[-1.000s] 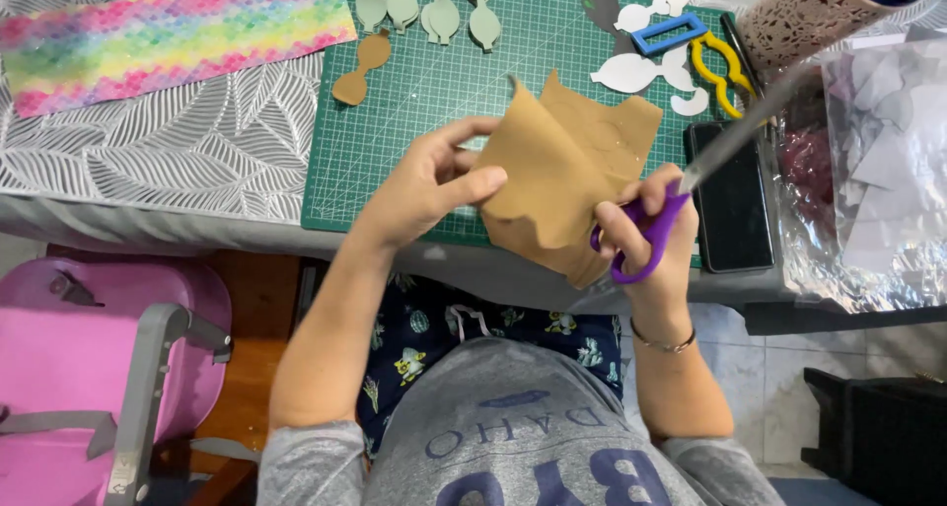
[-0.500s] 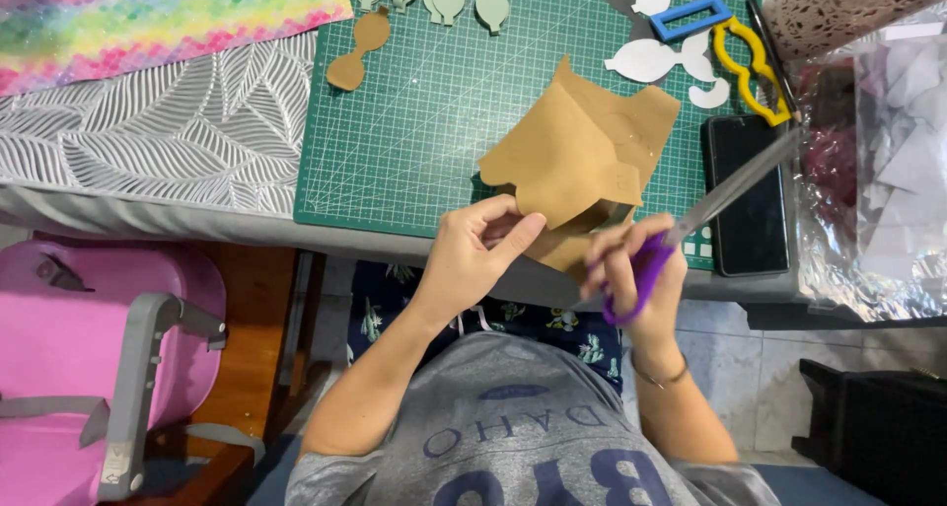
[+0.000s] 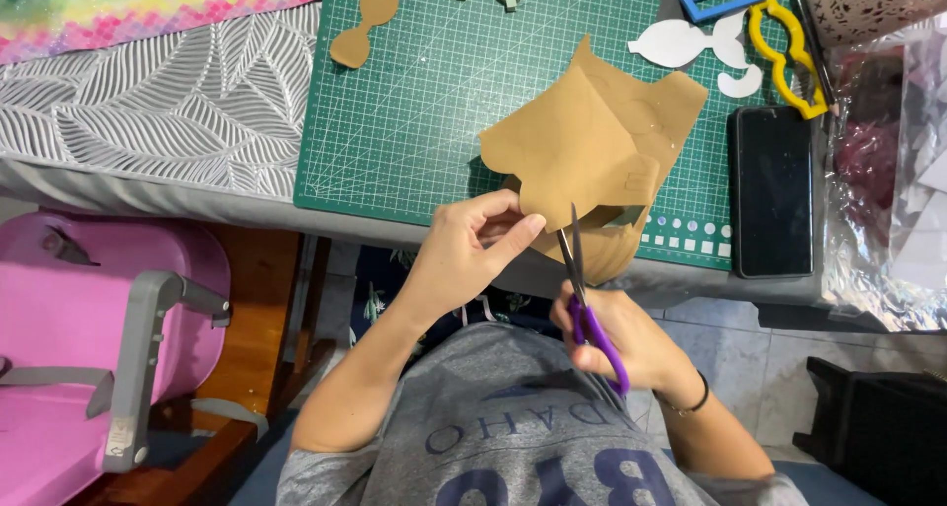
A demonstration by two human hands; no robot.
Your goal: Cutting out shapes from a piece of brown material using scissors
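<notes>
Head view: left hand (image 3: 472, 250) pinching lower edge of tan paper sheet (image 3: 582, 141), held over near edge of green cutting mat (image 3: 424, 102). Right hand (image 3: 621, 338) closed around purple-handled scissors (image 3: 584, 299), blades nearly together, pointing up at the sheet's bottom edge. Black phone (image 3: 771, 190) just right.

The scissors (image 3: 582, 289), which a second ago point their blades up and to the right beside the brown paper (image 3: 592, 146), now point straight up into its lower edge. The right hand (image 3: 617, 343) sits lower and closer to the body than before. The left hand (image 3: 473, 245) shifts from the paper's left side to pinching its bottom edge.
</notes>
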